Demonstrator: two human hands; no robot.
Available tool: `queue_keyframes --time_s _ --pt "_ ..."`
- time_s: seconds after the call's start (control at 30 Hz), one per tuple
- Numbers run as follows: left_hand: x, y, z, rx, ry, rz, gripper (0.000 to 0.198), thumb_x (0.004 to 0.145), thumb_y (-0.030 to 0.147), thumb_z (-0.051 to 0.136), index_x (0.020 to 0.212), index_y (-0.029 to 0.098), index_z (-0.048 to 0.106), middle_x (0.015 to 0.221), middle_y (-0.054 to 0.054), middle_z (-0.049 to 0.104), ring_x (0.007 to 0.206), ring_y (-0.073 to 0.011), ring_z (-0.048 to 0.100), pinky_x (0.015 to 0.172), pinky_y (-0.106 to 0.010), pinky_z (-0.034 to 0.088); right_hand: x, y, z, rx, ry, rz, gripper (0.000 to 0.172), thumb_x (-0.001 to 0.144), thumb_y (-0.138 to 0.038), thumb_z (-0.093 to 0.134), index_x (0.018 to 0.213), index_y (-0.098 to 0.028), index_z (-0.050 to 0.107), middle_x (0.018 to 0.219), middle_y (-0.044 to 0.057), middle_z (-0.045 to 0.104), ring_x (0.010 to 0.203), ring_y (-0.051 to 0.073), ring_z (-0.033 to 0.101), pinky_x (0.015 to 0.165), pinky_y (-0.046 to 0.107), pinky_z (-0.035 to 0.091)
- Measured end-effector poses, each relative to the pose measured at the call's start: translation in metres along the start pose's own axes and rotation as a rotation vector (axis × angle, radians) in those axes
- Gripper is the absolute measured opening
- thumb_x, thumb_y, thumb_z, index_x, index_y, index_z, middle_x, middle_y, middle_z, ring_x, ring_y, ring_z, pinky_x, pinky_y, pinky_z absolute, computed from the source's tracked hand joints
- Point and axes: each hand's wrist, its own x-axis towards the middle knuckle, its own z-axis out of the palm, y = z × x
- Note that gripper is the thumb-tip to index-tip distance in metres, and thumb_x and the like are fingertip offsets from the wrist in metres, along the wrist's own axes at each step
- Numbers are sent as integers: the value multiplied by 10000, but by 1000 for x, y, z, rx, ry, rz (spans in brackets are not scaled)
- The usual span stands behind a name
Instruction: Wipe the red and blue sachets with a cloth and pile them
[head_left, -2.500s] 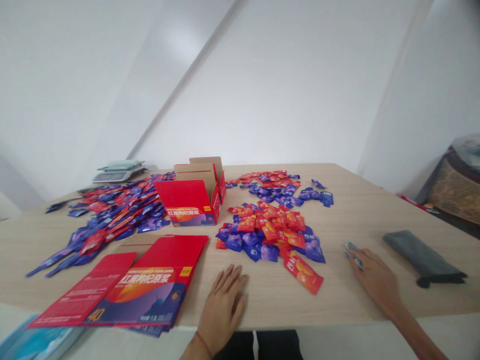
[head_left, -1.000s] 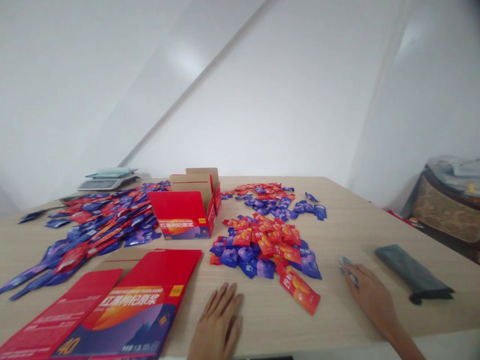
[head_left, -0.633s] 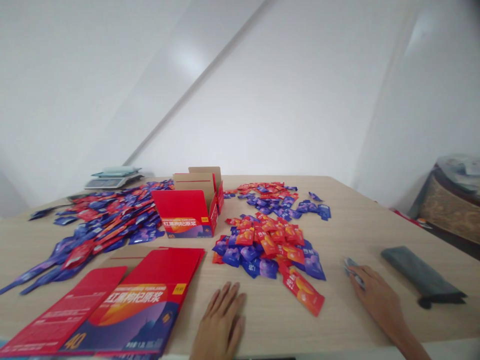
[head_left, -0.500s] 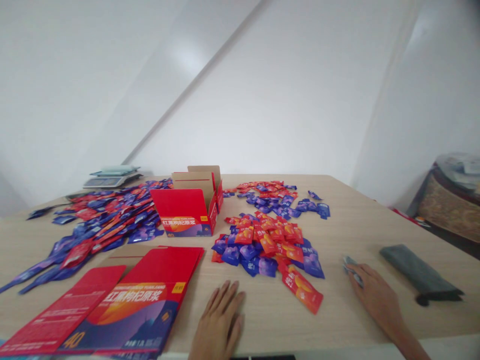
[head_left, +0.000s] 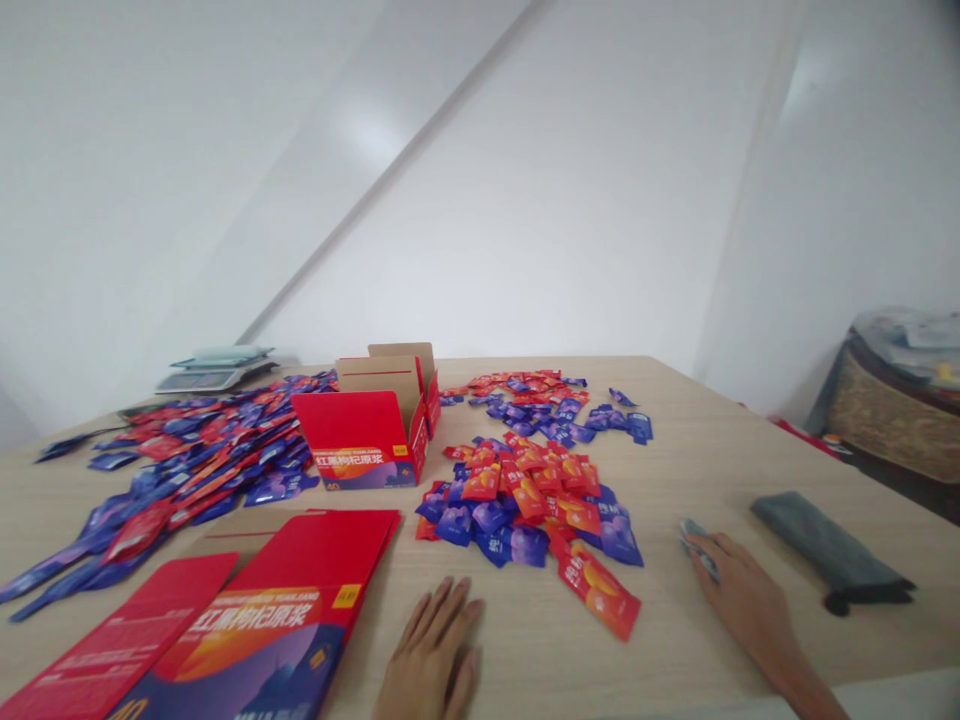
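My left hand (head_left: 433, 655) lies flat on the wooden table (head_left: 712, 460), fingers stretched out, holding nothing. It rests just right of a stack of flattened red cartons (head_left: 255, 620). My right hand (head_left: 739, 595) lies palm down near the right edge, its fingertips over a small grey-silver object (head_left: 691, 535) that I cannot make out. Between the hands sits a heap of red and purple sachets (head_left: 529, 500), with one red sachet (head_left: 598, 595) lying loose at its near side. An open red carton (head_left: 371, 432) stands upright behind the heap.
A wide spread of long purple and red sachets (head_left: 187, 465) covers the left of the table. Another sachet pile (head_left: 547, 400) lies farther back. A scale (head_left: 214, 368) stands at the far left. A dark grey pouch (head_left: 829, 550) lies at the right. Furniture (head_left: 892, 400) stands beyond.
The view has tilted up slightly, so everything sits lower in frame. Both hands stay where they were on the table; nothing was picked up or released.
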Motion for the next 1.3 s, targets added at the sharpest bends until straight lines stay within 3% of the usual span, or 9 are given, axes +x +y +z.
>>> queue_keyframes --time_s 0.27,0.4,0.5,0.6,0.77,0.87,1.0,1.1,1.3 --pt "2 -7 2 45 10 31 560 995 372 618 1545 332 525 1558 -18 574 1386 -256 605 1087 -362 594 1 -3 2 -12 -3 7 422 1018 -410 399 1126 -215 757 1140 109 758 1051 284 701 880 413 575" --pt "14 -4 -21 13 20 129 521 1021 335 573 1540 348 521 1392 -7 712 1245 -220 705 977 -275 633 0 -4 3 -33 4 -13 415 1022 -396 397 1135 -225 759 1169 108 760 1058 289 700 880 424 579" --pt "63 -4 -49 -12 -89 239 513 1058 286 487 1566 353 480 1393 -21 707 1243 -221 699 973 -292 620 0 -5 3 -43 17 -15 412 1025 -387 393 1131 -227 758 1167 108 763 1058 288 701 882 428 583" --pt "156 -20 -55 72 -190 232 519 1058 174 427 1540 353 496 1404 -69 685 1263 -284 667 934 -396 612 0 -7 1 -33 20 -13 404 1028 -394 396 1126 -239 756 1158 102 763 1049 278 704 871 414 587" --pt "329 -74 11 142 -392 156 373 1020 68 435 1261 191 691 1085 -199 733 958 -332 714 799 -458 544 0 -9 0 -3 36 -15 411 1033 -425 390 1131 -259 752 1169 88 768 1052 278 706 881 418 579" --pt "390 -98 71 132 -425 174 284 1012 79 473 1099 160 731 986 -186 729 916 -305 697 813 -440 504 -2 -6 4 1 60 -7 422 1032 -460 387 1151 -271 745 1176 79 770 1052 283 708 907 436 568" --pt "419 -112 139 105 -472 192 228 999 106 537 1015 182 751 978 -135 716 906 -254 675 826 -390 472 -8 0 9 24 53 -16 421 1023 -499 390 1185 -308 728 1184 62 771 1079 299 706 984 480 540" --pt "423 -122 170 72 -502 197 185 978 127 586 956 166 766 1049 -134 704 919 -240 660 821 -362 456 -12 5 10 45 11 -9 396 1008 -493 424 1225 -326 709 1217 54 762 1100 303 703 1010 485 523" --pt "423 -137 176 7 -470 133 234 1003 161 546 901 99 747 1155 -171 673 995 -248 630 855 -349 449 -15 5 7 39 -49 34 405 1003 -480 427 1270 -322 688 1252 66 749 1136 315 689 1034 486 505"
